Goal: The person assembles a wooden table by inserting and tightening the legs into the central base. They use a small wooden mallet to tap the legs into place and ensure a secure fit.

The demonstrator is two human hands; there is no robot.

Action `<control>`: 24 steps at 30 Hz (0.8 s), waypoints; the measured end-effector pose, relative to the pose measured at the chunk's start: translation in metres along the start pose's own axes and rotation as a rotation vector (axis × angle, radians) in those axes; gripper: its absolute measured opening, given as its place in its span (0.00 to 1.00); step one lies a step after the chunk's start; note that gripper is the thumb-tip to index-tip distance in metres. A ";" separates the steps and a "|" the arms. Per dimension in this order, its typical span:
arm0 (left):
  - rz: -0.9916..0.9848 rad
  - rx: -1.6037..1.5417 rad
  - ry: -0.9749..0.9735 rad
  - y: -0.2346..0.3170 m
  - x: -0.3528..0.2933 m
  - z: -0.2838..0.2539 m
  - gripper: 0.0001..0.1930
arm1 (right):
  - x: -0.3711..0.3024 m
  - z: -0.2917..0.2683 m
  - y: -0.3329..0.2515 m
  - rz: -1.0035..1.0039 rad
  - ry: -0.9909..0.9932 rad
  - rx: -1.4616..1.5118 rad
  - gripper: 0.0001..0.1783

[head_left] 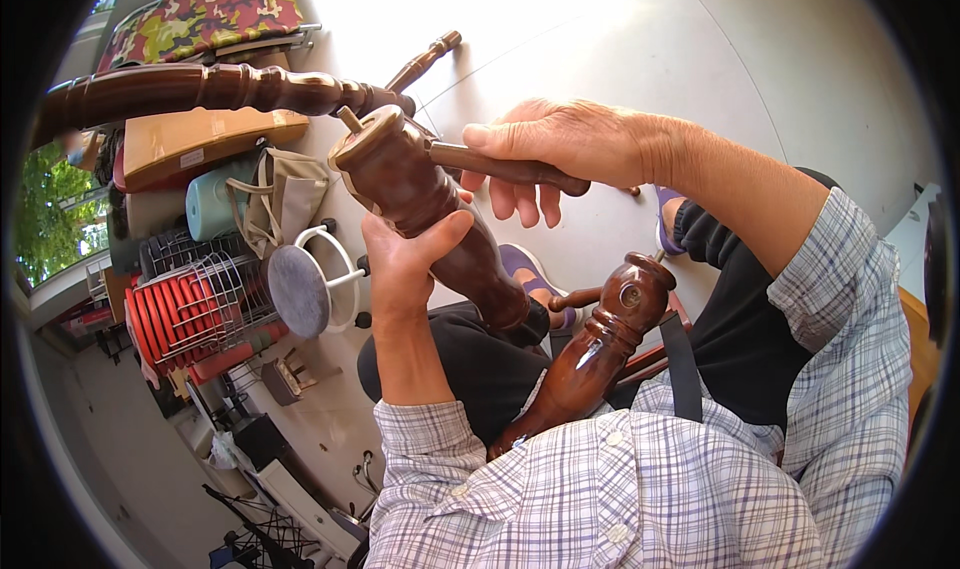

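A thick, dark brown turned wooden post (455, 229) slants across in front of me, a short pale peg (349, 119) jutting from its upper end. My left hand (405, 264) is closed around its near left side. Wrapped over a slim turned wooden rod (525, 172) is my right hand (570, 149); the rod's left end meets the side of the post near its top, and I cannot tell how deep it sits. A second glossy turned post (595, 344) rests against my lap, with a metal pin at its top and a small rod (575, 299) at its side.
At upper left a long turned wooden rail (230, 88) reaches past the post, with another short rod (425, 61) beyond. On the left stand a round grey-topped stool (298, 290), a beige bag (288, 197), a wire rack (235, 287) with red pieces and a cardboard box (205, 139).
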State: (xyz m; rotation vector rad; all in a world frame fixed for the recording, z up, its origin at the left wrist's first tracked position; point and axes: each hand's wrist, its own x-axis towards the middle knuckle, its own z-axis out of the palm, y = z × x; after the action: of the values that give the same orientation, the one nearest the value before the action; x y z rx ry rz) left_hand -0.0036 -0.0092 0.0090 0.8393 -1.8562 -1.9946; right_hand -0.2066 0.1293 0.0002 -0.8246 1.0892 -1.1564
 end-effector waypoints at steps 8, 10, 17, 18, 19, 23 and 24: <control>-0.012 0.071 -0.041 0.000 0.000 0.000 0.27 | 0.001 0.004 0.005 -0.132 0.163 -0.273 0.22; 0.032 0.053 -0.048 0.001 -0.003 0.001 0.28 | -0.011 0.010 -0.003 -0.113 0.153 -0.241 0.23; 0.140 0.133 -0.173 0.034 -0.017 0.003 0.33 | -0.030 0.029 -0.020 0.036 -0.322 0.421 0.22; 0.125 0.123 -0.205 0.036 -0.017 0.001 0.34 | -0.029 0.030 -0.013 0.052 -0.424 0.509 0.22; 0.143 0.118 -0.209 0.041 -0.019 0.002 0.34 | -0.029 0.031 -0.011 0.067 -0.527 0.593 0.22; 0.188 0.117 -0.192 0.050 -0.024 0.006 0.35 | -0.025 0.034 -0.009 -0.002 -0.512 0.507 0.24; 0.195 0.122 -0.179 0.050 -0.025 0.006 0.35 | -0.022 0.027 -0.013 0.025 -0.544 0.419 0.23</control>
State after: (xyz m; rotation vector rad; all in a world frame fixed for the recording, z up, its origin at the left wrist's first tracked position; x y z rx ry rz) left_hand 0.0039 0.0041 0.0630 0.5004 -2.0874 -1.9055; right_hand -0.1851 0.1472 0.0257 -0.7276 0.3893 -1.0072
